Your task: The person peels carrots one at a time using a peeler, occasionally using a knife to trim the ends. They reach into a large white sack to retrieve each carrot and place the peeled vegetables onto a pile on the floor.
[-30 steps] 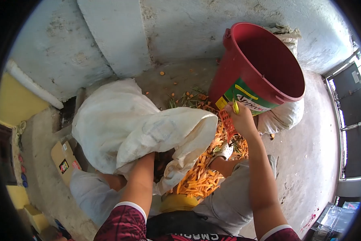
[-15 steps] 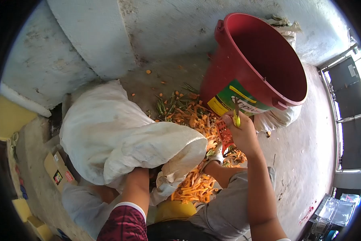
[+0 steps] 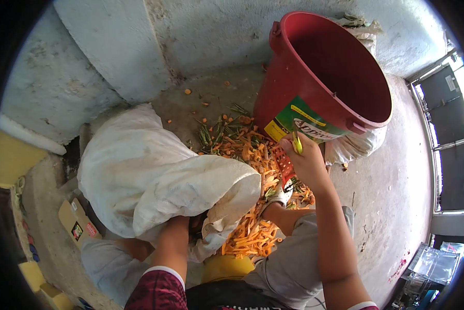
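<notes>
My left forearm reaches into the mouth of a large white woven sack (image 3: 123, 165), and the hand itself is hidden inside. My right hand (image 3: 308, 160) is closed around a small knife (image 3: 297, 143) with a yellow-green handle, its dark blade pointing away from me. From the same hand hangs a red, perforated plastic piece (image 3: 284, 164) with a dark lower end. Under it, a heap of orange carrot peelings (image 3: 252, 232) spreads over the floor between my legs. Green carrot tops (image 3: 211, 132) and cut carrot ends lie at the heap's far side.
A tall dark-red bin (image 3: 273, 85) with a green label stands beyond my right hand, a second white sack (image 3: 353, 147) behind it. Walls rise at the back and left. A cardboard box (image 3: 77, 219) lies left of the near sack. Something yellow (image 3: 226, 268) sits between my legs.
My right hand has moved slightly left and away from me, still holding the knife and red piece. My left arm stays in the sack. The view has shifted a little.
</notes>
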Tool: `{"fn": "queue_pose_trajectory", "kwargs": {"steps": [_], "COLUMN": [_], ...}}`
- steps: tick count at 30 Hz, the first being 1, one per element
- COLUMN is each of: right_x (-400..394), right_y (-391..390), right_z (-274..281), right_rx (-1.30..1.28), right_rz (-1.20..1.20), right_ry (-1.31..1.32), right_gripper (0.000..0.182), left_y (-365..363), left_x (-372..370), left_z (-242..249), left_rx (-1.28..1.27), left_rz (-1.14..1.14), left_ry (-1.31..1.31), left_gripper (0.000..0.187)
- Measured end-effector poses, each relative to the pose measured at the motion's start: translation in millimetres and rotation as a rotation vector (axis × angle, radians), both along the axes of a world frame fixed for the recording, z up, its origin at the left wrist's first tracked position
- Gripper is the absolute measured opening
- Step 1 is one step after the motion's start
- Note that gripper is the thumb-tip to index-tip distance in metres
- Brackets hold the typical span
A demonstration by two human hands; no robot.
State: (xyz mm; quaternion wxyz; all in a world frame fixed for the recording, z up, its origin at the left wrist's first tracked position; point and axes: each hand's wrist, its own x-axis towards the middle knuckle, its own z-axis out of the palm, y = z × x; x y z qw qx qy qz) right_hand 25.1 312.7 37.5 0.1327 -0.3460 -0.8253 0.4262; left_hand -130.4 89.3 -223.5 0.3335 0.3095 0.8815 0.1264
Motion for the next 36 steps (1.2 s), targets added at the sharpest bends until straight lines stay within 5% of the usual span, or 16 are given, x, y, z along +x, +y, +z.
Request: {"fn": "queue_pose_trajectory", "kwargs": {"steps": [10, 12, 15, 18, 22, 26, 29, 32, 36], "right_x": [3.0, 7.5, 17.3, 30.6, 48.9, 67.3, 78.9, 98.1, 117.2], "right_y": [-6.1, -8.1, -15.9, -23.0, -32.3, -51.4, -66.5, -90.4, -152.1], "right_z": [-0.2, -3.4, -1.7, -1.4, -14.0, -15.4, -19.5, -24.7, -1.7], "right_rx": [0.118, 0.173, 0.192, 0.199, 0.209, 0.215, 0.176, 0.088, -0.102], "right_rz": [0.056, 0.092, 0.098, 0.103, 0.088, 0.06, 0.012, -0.009, 0.094], "right_ry": [0.056, 0.074, 0.087, 0.079, 0.08, 0.099, 0.139, 0.15, -0.062], "right_gripper": [0.024, 0.024, 0.024, 0.025, 0.025, 0.025, 0.024, 0.018, 0.017], "left_y": [-81.2, -96.9, -104.0, -119.5, -142.2, -148.9, -134.1, -120.6, -103.5], "left_x": [46.1, 46.4, 59.5, 76.3, 95.8, 94.1, 93.6, 88.8, 118.9], "left_z": [87.4, 89.1, 156.2, 220.7, 291.8, 312.8, 315.4, 250.6, 188.6], "left_rx": [0.029, 0.072, 0.047, 0.29, 0.648, 1.371, 1.7, 1.521, 1.028], "left_rz": [-0.285, -0.368, -0.351, -0.377, -0.145, 0.191, 0.384, 0.604, 0.399], "left_ry": [-0.161, -0.117, -0.143, -0.15, -0.348, -0.687, -0.953, -0.947, -0.275], "left_gripper": [0.041, 0.053, 0.052, 0.048, 0.044, 0.049, 0.047, 0.034, 0.024]}}
